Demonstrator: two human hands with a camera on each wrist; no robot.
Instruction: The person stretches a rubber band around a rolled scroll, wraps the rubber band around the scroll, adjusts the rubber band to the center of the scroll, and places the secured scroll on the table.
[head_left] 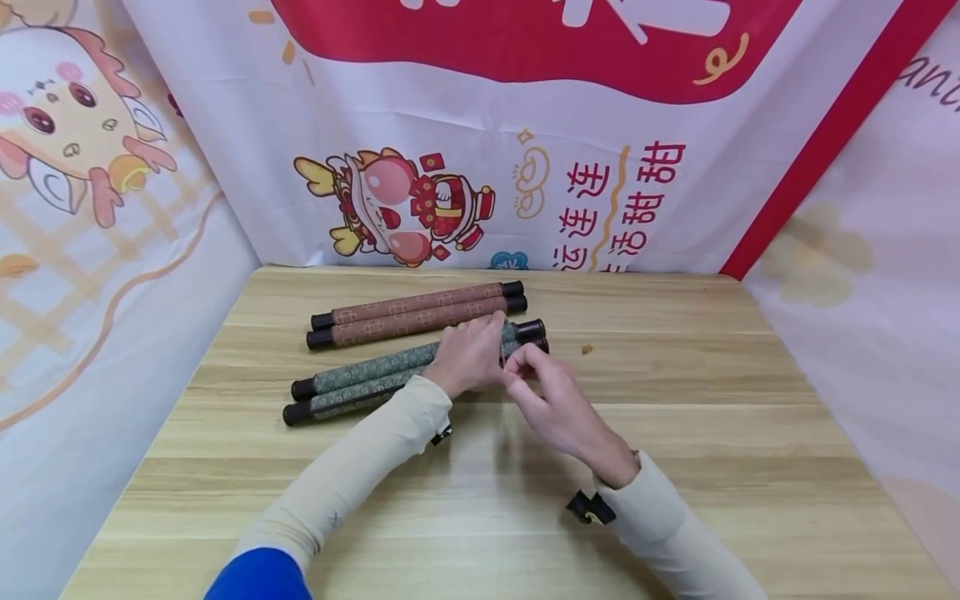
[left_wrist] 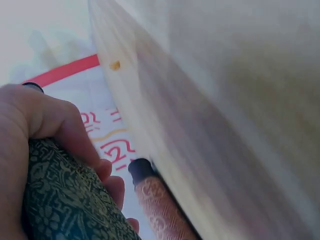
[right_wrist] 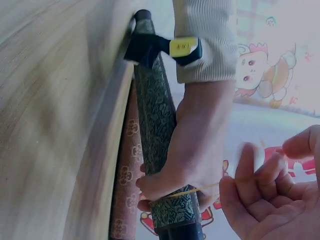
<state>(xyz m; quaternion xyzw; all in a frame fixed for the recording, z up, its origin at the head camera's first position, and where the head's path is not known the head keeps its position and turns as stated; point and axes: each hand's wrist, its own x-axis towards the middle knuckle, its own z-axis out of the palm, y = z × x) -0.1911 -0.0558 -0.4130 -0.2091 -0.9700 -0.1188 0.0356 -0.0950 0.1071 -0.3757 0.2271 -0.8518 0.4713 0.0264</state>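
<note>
A green patterned scroll [head_left: 375, 368], with two rolls side by side and dark end knobs, lies across the table. My left hand [head_left: 467, 357] grips it near its right end; in the left wrist view, the fingers curl over the green cloth [left_wrist: 65, 200]. A thin yellow band [right_wrist: 200, 189] runs round the scroll near that end and stretches to my right hand [head_left: 558, 408]. The right fingers pinch the band just beside the left hand. Part of the scroll is hidden under the left hand and sleeve.
Behind the green scroll lies a brown patterned scroll [head_left: 420, 317], also a pair of rolls with black knobs. A small brownish bit [head_left: 587, 349] is on the wooden table [head_left: 712, 433] to the right. Printed cloth hangings [head_left: 255, 167] stand at the back and sides.
</note>
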